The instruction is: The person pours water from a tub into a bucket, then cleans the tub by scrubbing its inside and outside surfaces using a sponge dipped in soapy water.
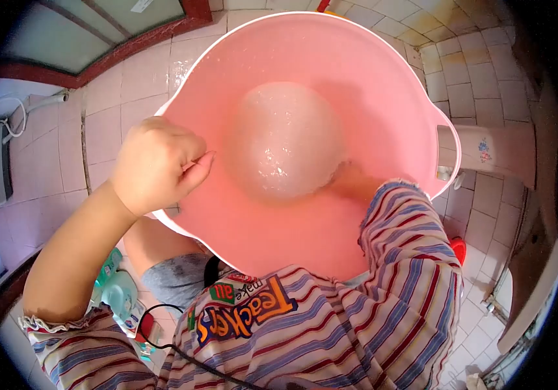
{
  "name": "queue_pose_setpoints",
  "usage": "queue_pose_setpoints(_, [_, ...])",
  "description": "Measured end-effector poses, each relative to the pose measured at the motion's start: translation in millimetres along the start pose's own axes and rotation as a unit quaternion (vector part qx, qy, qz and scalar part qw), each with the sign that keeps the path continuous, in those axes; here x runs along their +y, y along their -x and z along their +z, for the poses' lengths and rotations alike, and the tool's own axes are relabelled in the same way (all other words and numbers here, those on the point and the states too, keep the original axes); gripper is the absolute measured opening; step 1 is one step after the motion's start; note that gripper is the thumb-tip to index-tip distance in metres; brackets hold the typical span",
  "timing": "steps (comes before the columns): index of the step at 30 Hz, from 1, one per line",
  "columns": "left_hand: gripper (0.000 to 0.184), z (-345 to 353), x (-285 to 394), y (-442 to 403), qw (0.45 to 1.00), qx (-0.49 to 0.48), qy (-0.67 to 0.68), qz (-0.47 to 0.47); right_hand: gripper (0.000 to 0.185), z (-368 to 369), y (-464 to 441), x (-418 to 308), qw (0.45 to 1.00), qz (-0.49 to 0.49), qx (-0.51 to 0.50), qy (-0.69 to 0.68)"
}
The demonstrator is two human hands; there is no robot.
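Left of centre, the left hand (162,162) is clenched over the pink tub (383,78); mid-frame, the right hand (347,177) meets a pale dome (285,133), its grip I can't tell.

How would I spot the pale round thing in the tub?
Find the big pink tub, front and centre. Inside, between the left hand and right hand, bulges a pale, shiny dome; its whitish roundness sets it apart from the pink surrounding it.

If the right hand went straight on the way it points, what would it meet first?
Most likely the pale round object in the pink tub; the right hand points at its edge, apparently touching it, though the water blurs the contact.
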State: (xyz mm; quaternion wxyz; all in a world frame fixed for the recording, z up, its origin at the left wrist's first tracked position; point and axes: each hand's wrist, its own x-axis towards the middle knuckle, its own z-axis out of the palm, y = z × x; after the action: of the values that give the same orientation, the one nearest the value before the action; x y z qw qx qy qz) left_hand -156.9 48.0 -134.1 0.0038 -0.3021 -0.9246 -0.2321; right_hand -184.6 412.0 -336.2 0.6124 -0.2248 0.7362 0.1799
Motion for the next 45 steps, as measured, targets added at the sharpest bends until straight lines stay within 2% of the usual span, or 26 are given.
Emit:
queue_pose_setpoints(2, [0.021,2,-1,2,1.000,0.011,0.001,-0.008,0.049,-6,-37,43,0.967,0.062,0.096,0.227])
queue_pose_setpoints(4, [0.026,2,-2,2,0.999,0.026,0.030,0.014,0.052,-29,-67,74,0.868,0.120,0.193,0.441])
queue_pose_setpoints(6, [0.025,2,-4,1,0.999,0.029,0.017,0.014,0.044,-74,-82,90,0.771,0.074,0.358,0.521])
queue_pose_setpoints(8, [0.025,4,-6,0,0.999,0.033,0.009,0.018,0.049,-119,-76,86,0.712,0.009,0.428,0.556])
queue_pose_setpoints(12, [0.023,5,-10,6,0.999,0.045,0.003,-0.008,0.051,-126,-53,81,0.721,0.049,0.448,0.527])
queue_pose_setpoints(14, [0.023,8,-10,7,0.998,0.059,0.011,-0.005,0.051,-84,-23,82,0.860,0.083,0.370,0.342])
queue_pose_setpoints(17, [0.022,9,-10,8,0.999,0.052,-0.012,-0.011,0.051,-18,-5,75,0.893,0.122,0.300,0.312])
queue_pose_setpoints(19, [0.020,11,-11,7,0.998,0.051,-0.027,-0.036,0.051,18,1,34,0.951,0.080,0.225,0.198])
queue_pose_setpoints(21, [0.019,10,-7,2,0.998,0.046,-0.028,-0.046,0.051,42,3,-32,0.985,-0.039,0.167,0.028])
queue_pose_setpoints(24, [0.018,11,-1,-4,0.997,0.033,-0.031,-0.057,0.051,48,-25,-132,0.951,-0.203,0.177,-0.151])
queue_pose_setpoints(26, [0.019,12,1,-5,0.997,0.028,-0.037,-0.054,0.051,25,-49,-181,0.921,-0.236,0.214,-0.222])
queue_pose_setpoints(28, [0.020,14,-1,-3,0.997,0.022,-0.041,-0.055,0.051,-5,-70,-204,0.906,-0.229,0.241,-0.260])
queue_pose_setpoints(30, [0.020,14,2,-2,0.997,0.035,-0.024,-0.060,0.051,-7,-72,-206,0.912,-0.223,0.235,-0.253])
queue_pose_setpoints(33, [0.021,15,-3,-3,0.997,0.057,-0.010,-0.054,0.051,48,-26,-174,0.936,-0.245,0.173,-0.183])
queue_pose_setpoints(35, [0.021,18,-2,-4,0.997,0.069,-0.003,-0.041,0.051,79,23,-122,0.947,-0.272,0.117,-0.122])
queue_pose_setpoints(37, [0.021,13,1,-8,0.996,0.046,-0.009,-0.078,0.051,85,69,-51,0.936,-0.332,0.116,-0.036])
queue_pose_setpoints(38, [0.021,12,0,-8,0.996,0.045,-0.006,-0.076,0.049,74,91,-27,0.992,-0.085,0.032,-0.091])
queue_pose_setpoints(39, [0.021,12,-2,-9,0.995,0.044,-0.008,-0.085,0.054,47,120,-3,0.997,0.055,0.047,0.004])
queue_pose_setpoints(40, [0.022,11,-4,-8,0.995,0.045,-0.011,-0.092,0.049,71,89,55,0.936,0.175,0.259,0.162])
queue_pose_setpoints(41, [0.022,10,-5,-3,0.995,0.052,-0.012,-0.090,0.052,36,111,70,0.886,0.183,0.370,0.209])
queue_pose_setpoints(43, [0.021,9,-3,2,0.995,0.063,-0.016,-0.069,0.049,-20,136,96,0.774,0.117,0.498,0.372])
queue_pose_setpoints(45, [0.021,11,-6,3,0.995,0.071,-0.012,-0.075,0.052,-10,128,98,0.778,0.110,0.512,0.346])
